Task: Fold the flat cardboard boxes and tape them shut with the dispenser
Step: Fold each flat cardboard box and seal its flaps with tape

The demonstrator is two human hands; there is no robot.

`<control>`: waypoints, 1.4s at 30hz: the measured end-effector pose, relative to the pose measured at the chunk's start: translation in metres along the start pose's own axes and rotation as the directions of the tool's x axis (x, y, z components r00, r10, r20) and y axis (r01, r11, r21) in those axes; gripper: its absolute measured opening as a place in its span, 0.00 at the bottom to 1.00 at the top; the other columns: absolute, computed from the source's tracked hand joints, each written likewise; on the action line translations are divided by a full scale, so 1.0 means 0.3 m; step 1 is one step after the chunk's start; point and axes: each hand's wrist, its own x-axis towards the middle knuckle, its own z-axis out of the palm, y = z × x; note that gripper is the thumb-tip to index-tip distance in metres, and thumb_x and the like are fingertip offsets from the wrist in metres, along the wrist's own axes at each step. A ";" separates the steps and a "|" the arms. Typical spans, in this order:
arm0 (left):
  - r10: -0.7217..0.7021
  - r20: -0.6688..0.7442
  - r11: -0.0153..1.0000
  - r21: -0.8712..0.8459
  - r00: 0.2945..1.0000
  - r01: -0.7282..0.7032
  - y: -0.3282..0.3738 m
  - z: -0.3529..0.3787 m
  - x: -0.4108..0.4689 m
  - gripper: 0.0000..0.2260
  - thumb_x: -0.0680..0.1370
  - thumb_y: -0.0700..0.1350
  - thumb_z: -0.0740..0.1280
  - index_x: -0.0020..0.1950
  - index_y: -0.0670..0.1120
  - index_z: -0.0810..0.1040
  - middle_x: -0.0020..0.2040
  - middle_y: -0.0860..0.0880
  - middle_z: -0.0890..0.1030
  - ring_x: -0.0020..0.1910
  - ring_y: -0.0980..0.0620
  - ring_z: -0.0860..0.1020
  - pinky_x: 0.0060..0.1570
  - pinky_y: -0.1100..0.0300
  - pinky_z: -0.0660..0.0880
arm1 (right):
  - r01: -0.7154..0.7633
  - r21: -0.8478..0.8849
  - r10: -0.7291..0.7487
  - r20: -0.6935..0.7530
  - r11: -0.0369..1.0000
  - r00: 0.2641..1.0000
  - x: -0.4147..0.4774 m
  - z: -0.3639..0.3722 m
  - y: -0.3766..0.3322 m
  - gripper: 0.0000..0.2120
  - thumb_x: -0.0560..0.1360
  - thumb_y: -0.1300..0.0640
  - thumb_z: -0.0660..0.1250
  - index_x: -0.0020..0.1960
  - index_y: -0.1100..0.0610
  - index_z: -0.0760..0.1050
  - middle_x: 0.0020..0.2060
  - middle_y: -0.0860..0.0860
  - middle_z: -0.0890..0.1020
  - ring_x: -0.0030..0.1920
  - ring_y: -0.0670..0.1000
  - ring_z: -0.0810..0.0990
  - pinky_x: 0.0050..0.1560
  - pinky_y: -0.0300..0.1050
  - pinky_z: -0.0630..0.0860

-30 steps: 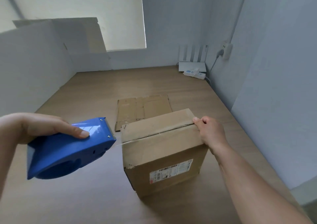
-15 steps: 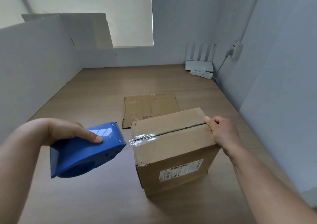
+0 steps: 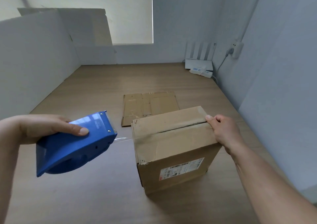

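Left hand (image 3: 46,129) gripping dispenser (image 3: 73,148), box (image 3: 173,143) closed

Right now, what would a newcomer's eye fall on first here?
The blue dispenser in the left hand, lower left, stands out most, with a strand of tape stretching from it to the box. The box sits centre right, the right hand gripping the right end of its top seam. Flat cardboard lies just behind it.
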 end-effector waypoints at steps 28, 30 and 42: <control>-0.063 -0.106 0.959 0.268 0.992 0.090 0.107 -0.086 -0.072 0.39 0.45 0.71 0.75 0.45 0.45 0.86 0.42 0.44 0.86 0.43 0.44 0.84 0.58 0.45 0.77 | 0.008 -0.007 -0.008 -0.002 1.000 1.000 0.003 0.008 -0.002 0.20 0.78 0.48 0.63 0.33 0.59 0.69 0.28 0.54 0.70 0.32 0.53 0.68 0.34 0.48 0.61; -0.095 -0.085 0.947 0.299 0.992 0.116 0.098 -0.064 -0.061 0.37 0.46 0.71 0.74 0.44 0.46 0.86 0.42 0.45 0.86 0.42 0.45 0.85 0.57 0.47 0.77 | 0.008 -0.014 -0.008 -0.003 1.000 1.000 0.000 0.008 -0.006 0.20 0.78 0.48 0.63 0.33 0.59 0.68 0.28 0.54 0.70 0.32 0.53 0.68 0.33 0.48 0.61; -0.204 -0.073 0.926 0.308 0.976 0.217 0.037 0.035 0.091 0.35 0.48 0.69 0.73 0.46 0.47 0.85 0.40 0.49 0.86 0.40 0.49 0.85 0.51 0.55 0.78 | -0.003 -0.046 0.003 -0.001 0.999 1.000 -0.007 0.003 -0.019 0.20 0.78 0.48 0.63 0.34 0.61 0.70 0.29 0.54 0.72 0.32 0.53 0.68 0.32 0.47 0.61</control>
